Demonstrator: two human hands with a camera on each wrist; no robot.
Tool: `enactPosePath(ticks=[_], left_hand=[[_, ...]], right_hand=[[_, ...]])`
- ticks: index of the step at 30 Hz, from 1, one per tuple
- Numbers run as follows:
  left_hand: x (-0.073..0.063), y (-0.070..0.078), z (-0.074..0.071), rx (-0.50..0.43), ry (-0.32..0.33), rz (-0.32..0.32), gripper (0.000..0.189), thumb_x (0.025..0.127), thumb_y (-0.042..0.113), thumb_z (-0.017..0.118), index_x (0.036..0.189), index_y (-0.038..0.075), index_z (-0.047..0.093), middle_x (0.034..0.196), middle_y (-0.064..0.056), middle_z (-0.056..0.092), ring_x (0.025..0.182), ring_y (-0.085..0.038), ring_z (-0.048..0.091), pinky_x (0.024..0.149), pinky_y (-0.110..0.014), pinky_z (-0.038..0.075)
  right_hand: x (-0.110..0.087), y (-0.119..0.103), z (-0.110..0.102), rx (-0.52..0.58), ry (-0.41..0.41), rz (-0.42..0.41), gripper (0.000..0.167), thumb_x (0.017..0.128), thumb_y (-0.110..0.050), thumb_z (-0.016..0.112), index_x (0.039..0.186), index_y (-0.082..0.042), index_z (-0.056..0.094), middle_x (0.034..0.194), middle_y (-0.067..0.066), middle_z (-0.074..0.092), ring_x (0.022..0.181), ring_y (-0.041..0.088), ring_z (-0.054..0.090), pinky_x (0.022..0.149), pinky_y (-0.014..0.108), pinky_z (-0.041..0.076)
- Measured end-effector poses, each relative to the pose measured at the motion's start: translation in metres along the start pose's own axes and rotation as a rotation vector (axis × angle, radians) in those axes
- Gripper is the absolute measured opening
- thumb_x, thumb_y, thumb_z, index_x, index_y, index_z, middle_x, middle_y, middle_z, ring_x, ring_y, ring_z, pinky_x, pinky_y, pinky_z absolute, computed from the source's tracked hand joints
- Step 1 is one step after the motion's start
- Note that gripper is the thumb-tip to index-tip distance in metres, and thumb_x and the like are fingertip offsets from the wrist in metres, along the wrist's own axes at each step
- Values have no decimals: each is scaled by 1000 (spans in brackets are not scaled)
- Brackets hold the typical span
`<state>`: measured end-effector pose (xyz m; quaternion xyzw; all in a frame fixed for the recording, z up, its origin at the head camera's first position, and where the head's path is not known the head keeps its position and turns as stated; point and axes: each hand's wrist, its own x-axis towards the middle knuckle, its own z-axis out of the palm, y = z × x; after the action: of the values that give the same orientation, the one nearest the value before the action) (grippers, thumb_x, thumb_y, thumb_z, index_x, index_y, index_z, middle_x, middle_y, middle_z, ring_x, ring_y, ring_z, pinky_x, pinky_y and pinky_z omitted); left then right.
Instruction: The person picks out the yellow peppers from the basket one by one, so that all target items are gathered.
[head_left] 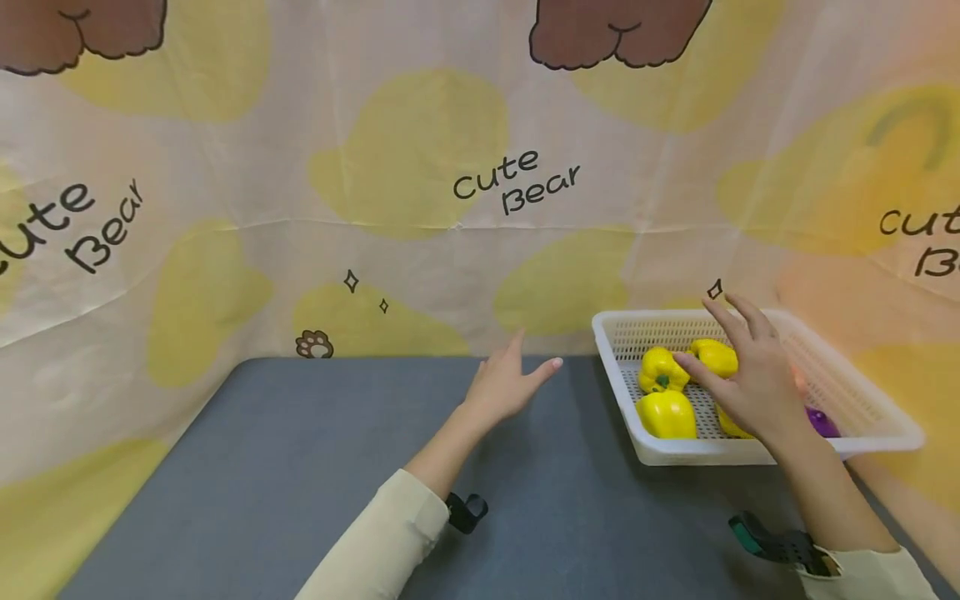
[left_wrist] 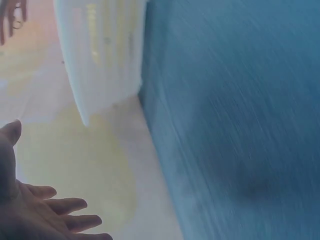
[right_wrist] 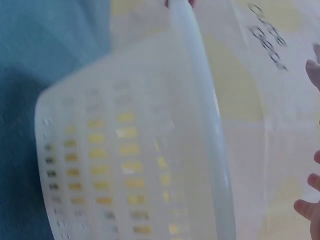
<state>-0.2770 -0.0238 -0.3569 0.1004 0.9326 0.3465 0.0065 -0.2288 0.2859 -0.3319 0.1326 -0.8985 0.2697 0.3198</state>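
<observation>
My left hand (head_left: 504, 385) hovers over the grey table left of a white slatted basket (head_left: 633, 446), its index finger and thumb spread apart and nothing held. In the left wrist view that left hand (left_wrist: 40, 215) shows its fingers extended, apart from the basket (left_wrist: 107, 60). Over the basket, my right hand (head_left: 761, 387) has its fingers spread and holds nothing. Yellow bell peppers (head_left: 667, 414) lie inside; one yellow piece (head_left: 731, 423) is partly covered by my right hand. Beyond my wrist a shiny purple vegetable (head_left: 822, 422) shows, partly hidden.
The basket stands at the right end of the grey table (head_left: 300, 467), close to the back. A printed curtain (head_left: 420, 275) with bear lettering hangs directly behind the table and along its sides. Dark straps (head_left: 467, 512) sit on both wrists.
</observation>
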Motion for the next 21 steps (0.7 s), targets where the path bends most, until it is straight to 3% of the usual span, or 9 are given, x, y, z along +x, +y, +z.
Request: enactPosePath(ticks=[6, 9, 10, 12, 13, 15, 16, 19, 21], left_hand=[[-4, 23, 22, -120, 5, 23, 83, 95, 63, 54, 162, 26, 21, 163, -6, 39, 147, -35, 42, 115, -58, 37], [-8, 36, 37, -152, -16, 42, 79, 96, 62, 54, 161, 30, 24, 153, -6, 52, 134, -34, 57, 103, -54, 49], [-9, 40, 42, -160, -22, 45, 76, 96, 61, 55, 160, 32, 26, 151, -5, 55, 132, -33, 59, 101, -54, 50], [-10, 48, 53, -168, -29, 50, 72, 96, 60, 55, 158, 34, 32, 147, -4, 59, 126, -31, 63, 94, -51, 53], [-11, 51, 58, -174, -30, 52, 69, 96, 59, 56, 157, 35, 34, 146, -3, 60, 125, -30, 63, 93, -50, 53], [-12, 56, 67, -196, -22, 52, 65, 95, 55, 59, 154, 36, 40, 146, -2, 60, 124, -28, 64, 90, -48, 53], [-12, 57, 71, -205, -18, 47, 65, 94, 54, 60, 154, 35, 42, 146, -2, 60, 124, -28, 64, 89, -47, 53], [-12, 59, 84, -244, -3, 47, 64, 93, 50, 64, 151, 32, 47, 142, -3, 64, 115, -25, 67, 82, -40, 52], [-12, 60, 93, -269, 10, 49, 63, 92, 48, 66, 150, 29, 49, 141, -2, 64, 111, -21, 67, 79, -35, 51]], right_hand=[[-14, 24, -21, 15, 138, 88, 71, 90, -26, 75, 153, -17, 44, 162, 19, 33, 147, 49, 30, 111, 76, 24], [-23, 37, -30, 21, 200, 143, 69, 89, -22, 73, 152, -16, 46, 160, 19, 37, 145, 50, 34, 115, 73, 23], [-24, 42, -33, 13, 220, 148, 69, 88, -21, 73, 152, -16, 47, 159, 19, 39, 146, 39, 39, 121, 62, 27], [-27, 51, -39, -4, 259, 145, 69, 87, -20, 74, 151, -14, 48, 157, 20, 42, 143, 37, 42, 123, 35, 31], [-28, 55, -42, -8, 278, 142, 69, 87, -19, 74, 151, -15, 49, 155, 20, 44, 142, 34, 44, 120, 23, 30], [-30, 61, -48, -21, 312, 138, 68, 87, -19, 75, 150, -16, 50, 152, 20, 48, 141, 15, 45, 106, 4, 28], [-31, 63, -50, -31, 330, 145, 67, 88, -19, 74, 150, -17, 50, 151, 20, 50, 138, 2, 44, 99, -2, 24], [-36, 68, -55, -40, 349, 196, 62, 91, -21, 72, 149, -18, 51, 148, 20, 53, 132, -11, 40, 99, -1, 25], [-39, 74, -59, -67, 330, 241, 61, 92, -23, 70, 150, -17, 50, 148, 22, 53, 133, -1, 45, 99, -1, 23]])
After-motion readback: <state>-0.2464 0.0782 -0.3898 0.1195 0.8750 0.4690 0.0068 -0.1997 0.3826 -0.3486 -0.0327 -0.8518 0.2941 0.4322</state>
